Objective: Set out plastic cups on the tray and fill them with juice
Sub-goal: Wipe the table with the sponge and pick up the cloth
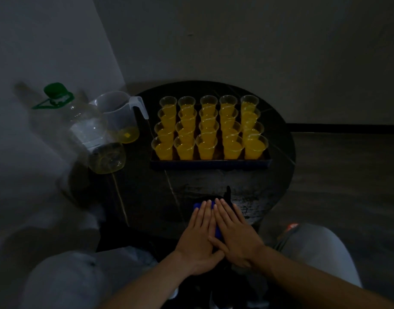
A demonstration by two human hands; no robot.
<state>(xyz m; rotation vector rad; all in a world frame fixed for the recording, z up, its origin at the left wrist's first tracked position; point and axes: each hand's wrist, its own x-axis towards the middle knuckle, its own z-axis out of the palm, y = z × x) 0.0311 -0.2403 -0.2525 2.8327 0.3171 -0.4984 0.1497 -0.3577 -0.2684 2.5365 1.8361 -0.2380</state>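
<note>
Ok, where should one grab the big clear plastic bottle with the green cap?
Probably by the green loop handle below its cap, from above-left: the bottle body is wide and round, and the translucent plastic jug crowds its right side.

Round dark table [214,181] in a dim corner, pale wall [236,41] behind, dark floor [347,170] to the right. At the near edge, a blue object [197,206], mostly covered, with something black [228,192] just beside it.

Thin clear plastic cups [208,128] glinting at their rims, dark tray [210,163] looking matt, translucent plastic jug [119,112] looking frosted, clear glossy plastic bottle [89,130] catching light under a green plastic cap [55,90], dark tabletop [214,186] shining with scuffed patches, grey cloth trousers [314,248] looking soft.
</note>
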